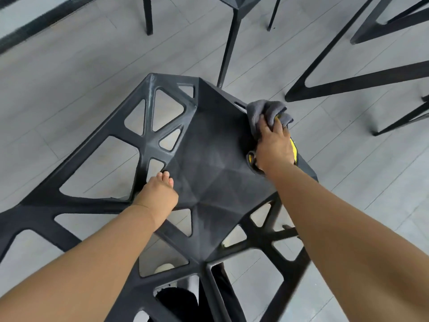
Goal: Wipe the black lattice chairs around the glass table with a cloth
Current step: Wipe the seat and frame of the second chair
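Left hand (160,194) grips a strut of the chair (209,159); right hand (275,147) holds cloth (260,110) on its far edge, floor (352,163) beyond.

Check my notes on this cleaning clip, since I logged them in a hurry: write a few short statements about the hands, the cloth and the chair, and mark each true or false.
1. The right hand holds a bunched cloth against the far right edge of the chair seat. True.
2. The left hand hangs free and touches nothing. False: it grips the chair's lattice just left of the seat.
3. The cloth is plain white. False: it is grey, with yellow showing beside the hand.
4. The floor under the chair is pale grey. True.
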A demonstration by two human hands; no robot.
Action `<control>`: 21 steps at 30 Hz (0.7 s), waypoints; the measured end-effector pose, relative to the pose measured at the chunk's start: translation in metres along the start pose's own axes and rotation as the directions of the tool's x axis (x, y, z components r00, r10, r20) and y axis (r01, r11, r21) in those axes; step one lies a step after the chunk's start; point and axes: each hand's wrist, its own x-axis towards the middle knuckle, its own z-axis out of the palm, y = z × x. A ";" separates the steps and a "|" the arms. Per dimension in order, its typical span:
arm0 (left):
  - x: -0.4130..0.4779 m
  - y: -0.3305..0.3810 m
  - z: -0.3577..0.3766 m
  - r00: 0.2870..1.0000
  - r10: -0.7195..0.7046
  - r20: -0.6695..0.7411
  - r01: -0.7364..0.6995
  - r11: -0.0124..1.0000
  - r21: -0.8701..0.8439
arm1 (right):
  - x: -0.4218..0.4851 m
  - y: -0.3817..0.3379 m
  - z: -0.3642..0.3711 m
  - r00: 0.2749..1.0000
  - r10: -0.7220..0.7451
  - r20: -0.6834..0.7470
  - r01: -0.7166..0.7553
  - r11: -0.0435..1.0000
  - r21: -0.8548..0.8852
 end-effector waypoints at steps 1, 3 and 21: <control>0.000 -0.001 -0.001 1.000 0.002 -0.001 -0.002 1.000 -0.004 | -0.004 -0.002 0.002 1.000 0.010 0.005 -0.010 1.000 0.009; 0.001 -0.001 -0.001 1.000 0.005 -0.015 -0.005 1.000 -0.008 | -0.025 -0.003 0.007 0.999 0.035 -0.005 -0.035 0.999 0.002; -0.002 0.000 0.001 0.991 0.033 -0.131 -0.026 0.998 0.056 | -0.055 -0.014 0.027 0.996 0.090 -0.014 -0.091 0.993 -0.074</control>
